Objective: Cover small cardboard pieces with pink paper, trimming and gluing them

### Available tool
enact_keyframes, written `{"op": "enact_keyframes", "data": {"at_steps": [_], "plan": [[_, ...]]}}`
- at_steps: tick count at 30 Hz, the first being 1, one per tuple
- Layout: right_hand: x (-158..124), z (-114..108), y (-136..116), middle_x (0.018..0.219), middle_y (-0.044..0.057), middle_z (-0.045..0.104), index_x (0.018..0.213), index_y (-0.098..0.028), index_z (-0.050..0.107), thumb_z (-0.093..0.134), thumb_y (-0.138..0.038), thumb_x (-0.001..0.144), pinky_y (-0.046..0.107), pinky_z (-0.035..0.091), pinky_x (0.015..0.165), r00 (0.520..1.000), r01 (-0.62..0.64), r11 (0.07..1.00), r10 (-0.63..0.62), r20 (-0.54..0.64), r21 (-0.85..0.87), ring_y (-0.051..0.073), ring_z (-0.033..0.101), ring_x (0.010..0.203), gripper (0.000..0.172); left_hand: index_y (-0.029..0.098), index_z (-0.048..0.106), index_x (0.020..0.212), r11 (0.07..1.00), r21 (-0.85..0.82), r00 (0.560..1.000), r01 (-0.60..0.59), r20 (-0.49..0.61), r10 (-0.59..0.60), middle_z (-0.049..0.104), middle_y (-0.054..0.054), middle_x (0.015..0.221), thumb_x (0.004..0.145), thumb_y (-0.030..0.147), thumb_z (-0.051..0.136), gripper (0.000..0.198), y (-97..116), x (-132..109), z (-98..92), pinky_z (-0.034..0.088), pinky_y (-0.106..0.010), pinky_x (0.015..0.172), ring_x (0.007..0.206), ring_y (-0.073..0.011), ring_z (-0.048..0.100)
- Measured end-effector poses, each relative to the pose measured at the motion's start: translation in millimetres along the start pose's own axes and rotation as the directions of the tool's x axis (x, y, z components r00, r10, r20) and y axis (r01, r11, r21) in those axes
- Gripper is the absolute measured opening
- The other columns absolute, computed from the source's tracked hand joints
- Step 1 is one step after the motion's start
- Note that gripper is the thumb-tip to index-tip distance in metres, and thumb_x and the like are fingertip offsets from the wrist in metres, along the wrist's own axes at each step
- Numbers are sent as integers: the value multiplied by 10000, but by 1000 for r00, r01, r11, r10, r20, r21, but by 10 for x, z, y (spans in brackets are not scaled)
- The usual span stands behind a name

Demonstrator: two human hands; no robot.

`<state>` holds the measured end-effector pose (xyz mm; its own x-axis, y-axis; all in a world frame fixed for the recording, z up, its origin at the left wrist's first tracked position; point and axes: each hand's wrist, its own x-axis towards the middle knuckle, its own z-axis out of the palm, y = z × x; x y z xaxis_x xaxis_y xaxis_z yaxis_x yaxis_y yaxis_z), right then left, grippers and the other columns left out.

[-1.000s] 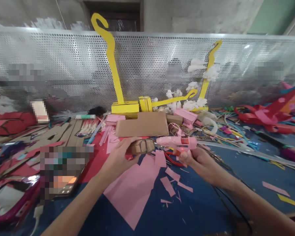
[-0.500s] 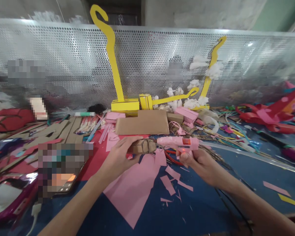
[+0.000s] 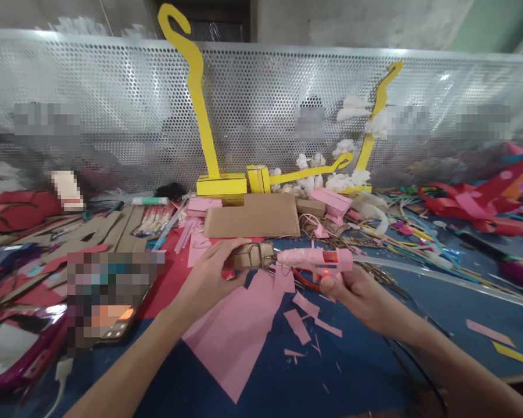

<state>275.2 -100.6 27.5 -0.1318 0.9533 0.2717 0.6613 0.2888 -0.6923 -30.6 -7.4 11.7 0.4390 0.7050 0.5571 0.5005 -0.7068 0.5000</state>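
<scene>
My left hand (image 3: pixel 218 270) is closed around a small brown cardboard box (image 3: pixel 253 256) with dark lines along its edges. In my right hand (image 3: pixel 344 290) is a pink hot glue gun (image 3: pixel 314 259), held by its handle, with a small red light showing. The gun's nozzle points left and is at the right end of the box; whether it touches cannot be made out. A long clear glue stick (image 3: pixel 418 273) runs out of the gun's back to the right. Below the hands lies a sheet of pink paper (image 3: pixel 233 342), with pink scraps (image 3: pixel 297 326) beside it.
Behind the hands stands a brown cardboard piece (image 3: pixel 253 217), with yellow hook-shaped cutouts (image 3: pixel 198 98) on yellow bases beyond it. A perforated metal panel (image 3: pixel 261 104) closes off the back. Cardboard strips (image 3: pixel 108 235) and a phone (image 3: pixel 117 331) lie left; a red paper construction (image 3: pixel 475 203) sits right.
The cardboard box has tilted slightly in my left hand. The glue gun's nozzle stays at its right end, with the gun shifted very slightly.
</scene>
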Motion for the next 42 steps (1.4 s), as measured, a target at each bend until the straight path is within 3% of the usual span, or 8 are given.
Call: {"op": "enact_keyframes", "data": {"at_steps": [9,18,27,32,42], "plan": [[26,-9,12,579,-41,372,691,-216,522,484,-679,977,255,240,442,999,-22,1000,21,39,9,113,318,517,546,260,602,1286,1000,4,998,4,56,-4,721,-68,1207,808,138,673,499,24,7,-3,554,-427,976,1093,-246,679],[-17,-50,-14,625,-3,489,781,-217,602,484,-662,983,269,355,495,998,30,999,-29,64,-21,153,431,585,503,262,589,1282,999,30,1000,-28,4,27,721,-61,1228,833,137,676,474,8,12,-2,556,-405,963,1098,-238,683],[-45,-38,10,604,-24,438,757,-213,578,477,-664,987,263,286,461,999,22,999,-20,50,-40,128,342,546,517,259,583,1274,1000,2,1000,-1,-15,1,728,-60,1224,853,189,698,442,3,-1,3,563,-401,960,1085,-236,698],[-57,-43,68,590,-32,392,694,-220,514,476,-654,989,267,266,461,1000,0,997,0,-8,-71,122,321,537,527,250,577,1280,1000,-6,1000,14,-23,-14,724,-66,1241,857,205,707,445,-10,0,12,562,-393,963,1094,-237,699],[-74,-12,84,614,-29,380,652,-231,407,396,-691,996,274,265,493,998,-60,990,64,25,-126,119,338,549,574,248,583,1285,1000,-22,999,7,-38,-8,728,-55,1227,860,201,705,445,-3,-7,22,570,-365,942,1077,-222,704]]}}
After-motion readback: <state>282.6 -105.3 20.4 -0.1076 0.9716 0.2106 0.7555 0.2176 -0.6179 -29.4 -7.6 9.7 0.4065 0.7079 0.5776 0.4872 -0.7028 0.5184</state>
